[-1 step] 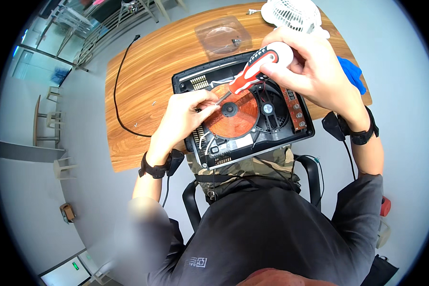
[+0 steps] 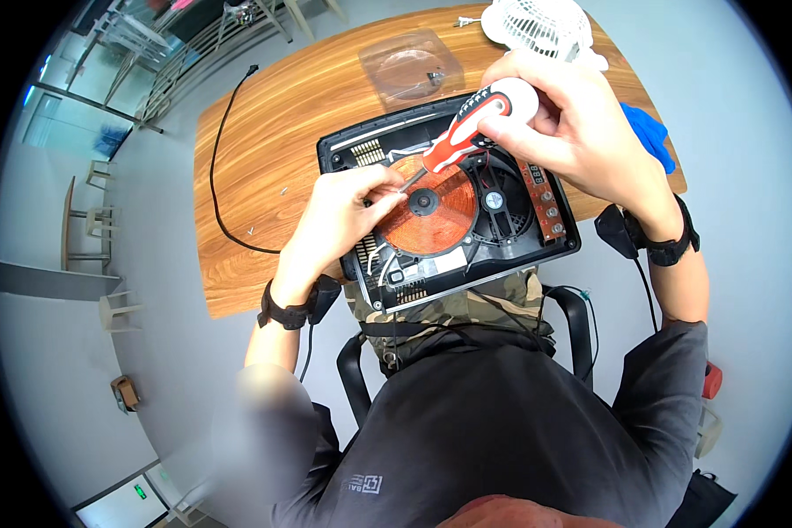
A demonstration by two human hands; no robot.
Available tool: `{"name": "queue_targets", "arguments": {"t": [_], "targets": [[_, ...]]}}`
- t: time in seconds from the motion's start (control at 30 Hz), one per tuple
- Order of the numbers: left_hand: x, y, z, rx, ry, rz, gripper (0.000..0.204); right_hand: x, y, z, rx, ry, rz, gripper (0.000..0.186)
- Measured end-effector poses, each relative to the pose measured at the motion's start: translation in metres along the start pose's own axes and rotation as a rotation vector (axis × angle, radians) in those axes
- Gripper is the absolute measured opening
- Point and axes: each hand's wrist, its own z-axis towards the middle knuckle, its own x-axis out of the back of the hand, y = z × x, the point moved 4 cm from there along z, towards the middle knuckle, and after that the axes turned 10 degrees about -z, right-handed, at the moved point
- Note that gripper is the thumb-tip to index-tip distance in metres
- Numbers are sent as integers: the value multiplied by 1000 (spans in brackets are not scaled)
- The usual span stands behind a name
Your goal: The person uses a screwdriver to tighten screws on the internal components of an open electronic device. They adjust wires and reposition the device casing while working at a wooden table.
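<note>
An opened induction cooker [image 2: 500,270] rests at the table's near edge, over my lap, its black housing tilted a little. Inside it lie a round copper coil [image 2: 449,224], a black cooling fan [image 2: 499,202] and a narrow circuit board [image 2: 547,211] with buttons. My right hand [image 2: 581,132] is wrapped round a red, white and black screwdriver [image 2: 456,148], which slants down to the left over the coil. At its lower end my left hand [image 2: 343,207] is closed in a pinch over the coil's left part. Those fingertips hide the screwdriver's tip and anything held there.
A black power cord [image 2: 212,176] curves over the left of the wooden table [image 2: 264,123]. Two tiny screw-like pieces lie there. Toward the back are a clear plastic tray [image 2: 374,66] and a white fan [image 2: 537,31]; a blue cloth [image 2: 649,139] is at the right edge.
</note>
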Motion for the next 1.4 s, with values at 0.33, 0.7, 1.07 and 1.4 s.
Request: {"name": "queue_targets", "arguments": {"t": [0.33, 0.7, 1.07, 1.4], "targets": [[-8, -13, 12, -89, 3, 85, 28, -8, 2, 9, 143, -71, -206, 35], [-2, -31, 11, -58, -91, -2, 28, -35, 4, 33, 99, -99, -159, 37], [4, -46, 9, 5, -138, 6, 21, -53, 3, 43, 157, -61, -145, 40], [5, -52, 11, -53, -149, 55, 21, -59, 7, 50, 136, -86, -112, 40]]}}
